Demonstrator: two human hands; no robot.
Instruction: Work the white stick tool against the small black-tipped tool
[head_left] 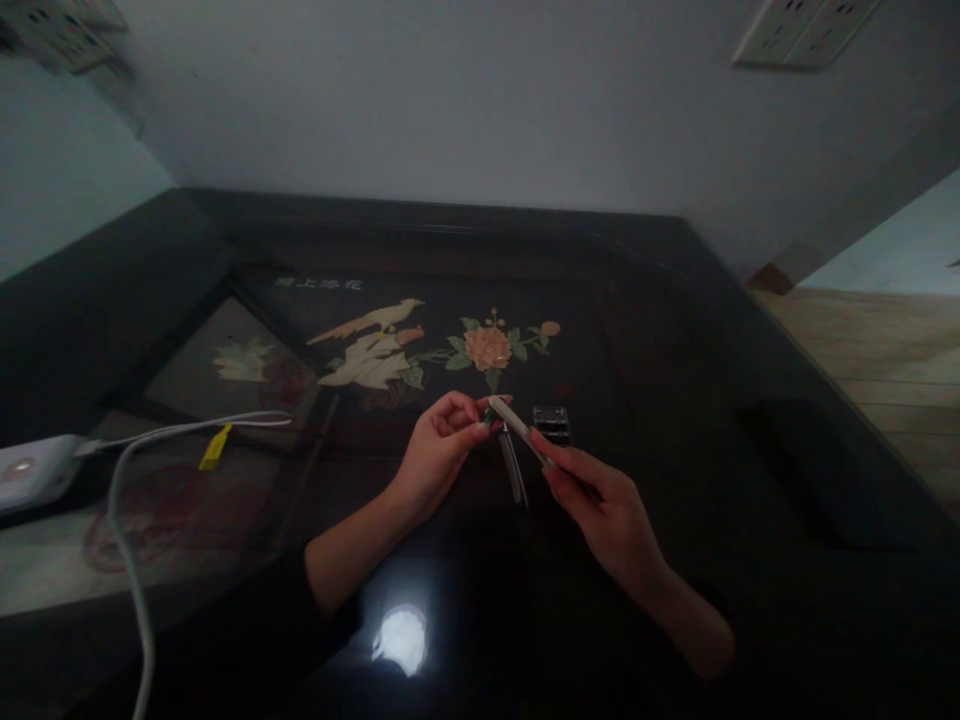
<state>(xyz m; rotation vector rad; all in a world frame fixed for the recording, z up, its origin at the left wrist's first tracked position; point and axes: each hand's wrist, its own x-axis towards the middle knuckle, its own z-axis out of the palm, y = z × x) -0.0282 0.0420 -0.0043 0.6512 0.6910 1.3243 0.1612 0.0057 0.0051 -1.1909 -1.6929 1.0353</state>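
Observation:
My left hand (pixel 441 450) is closed, with thumb and fingers pinching a small dark piece (pixel 492 417) that is too small to name. From the right, my right hand (pixel 600 505) grips a slim, pale flat bar (pixel 517 428); its far end meets the small piece at my left fingertips. Just below the bar is a thin grey strip (pixel 511 467), and whether it hangs or lies on the table I cannot tell. A small black case with clear, shiny parts (pixel 551 424) sits on the table right behind the bar.
The glossy black table (pixel 675 400) carries a bird-and-flower inlay (pixel 487 345). At left lie a white device (pixel 37 472), its white cable (pixel 127 540) and a yellow tag (pixel 216 448). A dark flat object (pixel 825 480) lies at right. Wall sockets (pixel 802 30) are above.

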